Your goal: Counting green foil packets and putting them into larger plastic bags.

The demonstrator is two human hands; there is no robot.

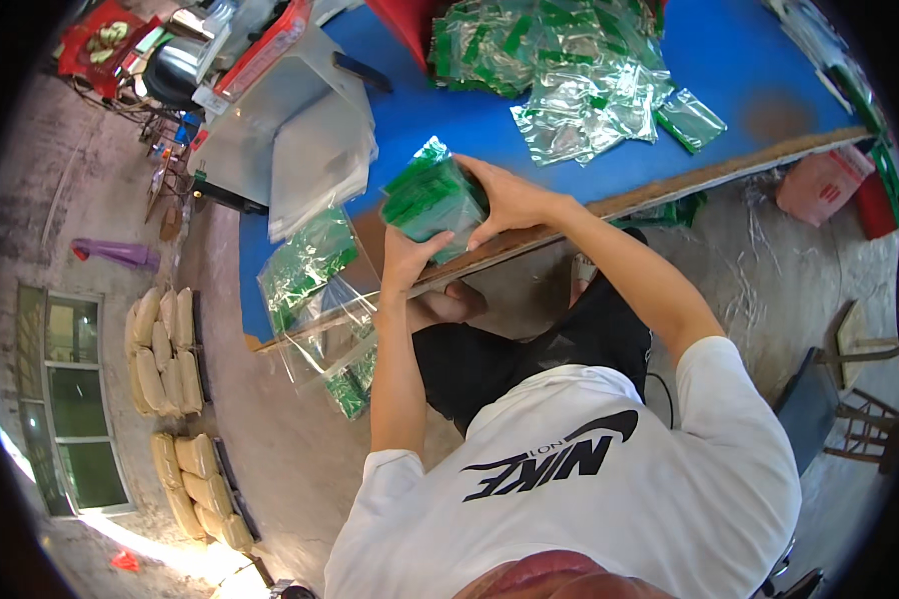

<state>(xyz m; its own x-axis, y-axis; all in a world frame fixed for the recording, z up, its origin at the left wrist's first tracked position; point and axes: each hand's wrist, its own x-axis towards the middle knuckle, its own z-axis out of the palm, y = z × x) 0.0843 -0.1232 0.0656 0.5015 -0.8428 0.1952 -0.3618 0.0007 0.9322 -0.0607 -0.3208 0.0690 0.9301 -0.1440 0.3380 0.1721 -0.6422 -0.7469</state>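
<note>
Between my two hands, over the front edge of the blue table (449, 120), is a thick stack of small clear plastic bags with green ends (432, 200). My left hand (406, 258) grips the stack at its near left side, with the thumb across its near face. On the right side, my right hand (504, 200) closes round the stack, its thumb bent in toward the left one. Some fingers are hidden behind the bags. Left of the stack, a large clear bag (315, 265) with green packets in it hangs over the table edge.
A big heap of green-and-clear bags (589, 80) covers the table's far side, with a single bag (691, 120) at its right. White sheets (320, 150) stand by a machine (260, 110) on the left. Filled sacks (165, 349) are piled by the wall. A stool (859, 349) is at right.
</note>
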